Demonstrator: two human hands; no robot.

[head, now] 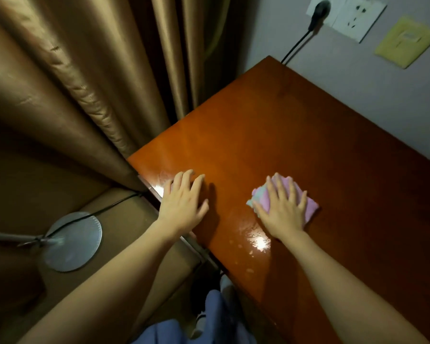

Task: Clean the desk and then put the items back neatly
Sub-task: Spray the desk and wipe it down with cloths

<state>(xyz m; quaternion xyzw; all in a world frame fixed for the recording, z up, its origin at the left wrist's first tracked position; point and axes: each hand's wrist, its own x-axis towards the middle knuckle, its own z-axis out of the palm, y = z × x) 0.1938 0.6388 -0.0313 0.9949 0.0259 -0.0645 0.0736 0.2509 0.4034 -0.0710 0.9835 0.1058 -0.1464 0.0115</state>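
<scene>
Right hand, fingers spread, pressed the pink folded cloth flat onto the glossy reddish-brown wooden surface for wiping; left hand, spread, braced lower-centre edge.

2 bare hands: left hand & right hand. 1 shiny brown wood desk. 1 pink & pale green cloth. 1 round grey metal lamp base. 1 black plug. 1 white wall socket plate. 1 yellow wall plate.
</scene>
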